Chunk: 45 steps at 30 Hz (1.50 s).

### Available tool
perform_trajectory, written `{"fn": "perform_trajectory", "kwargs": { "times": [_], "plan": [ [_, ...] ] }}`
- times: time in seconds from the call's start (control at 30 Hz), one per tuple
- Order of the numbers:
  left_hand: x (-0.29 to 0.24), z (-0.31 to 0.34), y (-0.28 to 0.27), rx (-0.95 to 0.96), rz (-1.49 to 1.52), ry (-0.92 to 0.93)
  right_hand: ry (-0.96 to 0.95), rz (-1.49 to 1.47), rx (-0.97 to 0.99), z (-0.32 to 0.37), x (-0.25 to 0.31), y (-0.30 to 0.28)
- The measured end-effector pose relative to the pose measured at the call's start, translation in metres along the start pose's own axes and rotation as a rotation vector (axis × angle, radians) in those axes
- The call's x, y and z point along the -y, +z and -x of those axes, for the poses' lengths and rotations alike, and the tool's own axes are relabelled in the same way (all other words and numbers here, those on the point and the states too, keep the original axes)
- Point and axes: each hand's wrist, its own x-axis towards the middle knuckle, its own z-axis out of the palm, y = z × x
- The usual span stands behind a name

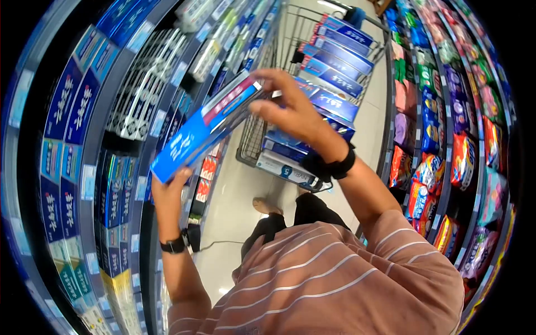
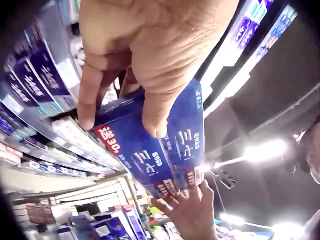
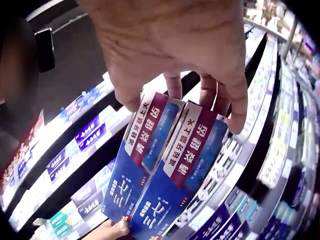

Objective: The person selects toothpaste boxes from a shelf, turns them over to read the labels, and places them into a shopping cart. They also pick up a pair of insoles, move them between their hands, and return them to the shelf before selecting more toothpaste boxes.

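Observation:
Two blue toothpaste boxes [image 3: 155, 200], side by side with maroon and white ends, are held at a slant between both hands. My left hand [image 1: 167, 187] grips their lower end. In the left wrist view, its thumb [image 2: 156, 117] presses on the blue face and the other fingers reach round the edge. My right hand [image 1: 293, 109] holds the upper end. The right wrist view shows its thumb and fingers [image 3: 239, 112] at opposite sides of the pair.
A wire shopping cart [image 1: 248, 142] ahead carries stacked blue toothpaste boxes [image 1: 335, 78]. Toothpaste shelves [image 1: 84, 184] run along the left. Colourful bagged goods [image 1: 430, 162] fill shelves on the right. Pale floor [image 1: 223, 212] shows between them.

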Motion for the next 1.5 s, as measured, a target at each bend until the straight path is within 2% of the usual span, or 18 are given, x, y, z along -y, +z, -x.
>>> {"fn": "perform_trajectory", "kwargs": {
  "times": [0.13, 0.17, 0.23, 0.33, 0.43, 0.57, 0.7, 0.8, 0.97, 1.27, 1.37, 1.47, 1.5],
  "plan": [
    [-0.06, -0.08, 0.082, 0.34, 0.016, 0.106, -0.093, 0.16, -0.255, 0.003, -0.003, -0.094],
    [-0.075, -0.095, 0.108, 0.375, 0.009, 0.146, -0.027, 0.037, -0.287, 0.007, 0.004, -0.112],
    [-0.098, -0.125, 0.158, 0.482, 0.024, 0.138, 0.008, 0.061, -0.368, 0.015, -0.01, -0.156],
    [-0.106, -0.174, 0.222, 0.69, -0.095, 0.146, 0.116, 0.043, -0.474, 0.03, -0.02, -0.203],
    [-0.11, -0.199, 0.278, 0.803, -0.21, 0.167, 0.211, -0.008, -0.54, 0.043, -0.045, -0.238],
    [-0.096, -0.223, 0.329, 0.912, -0.315, 0.062, 0.302, -0.041, -0.58, 0.057, -0.081, -0.26],
    [-0.084, -0.234, 0.356, 0.991, -0.385, 0.014, 0.368, -0.126, -0.593, 0.066, -0.117, -0.268],
    [-0.07, -0.245, 0.366, 1.036, -0.457, -0.09, 0.41, -0.154, -0.595, 0.071, -0.134, -0.268],
    [-0.059, -0.262, 0.376, 1.096, -0.489, -0.095, 0.468, -0.118, -0.583, 0.07, -0.144, -0.271],
    [-0.043, -0.266, 0.385, 1.045, -0.607, -0.148, 0.462, -0.018, -0.531, 0.067, -0.161, -0.278],
    [-0.025, -0.275, 0.383, 1.071, -0.549, -0.17, 0.476, -0.045, -0.527, 0.071, -0.161, -0.275],
    [-0.013, -0.271, 0.377, 0.976, -0.512, -0.072, 0.492, -0.074, -0.524, 0.073, -0.16, -0.272],
    [-0.047, -0.252, 0.371, 1.001, -0.5, -0.098, 0.494, -0.081, -0.52, 0.073, -0.16, -0.273]
  ]
}}
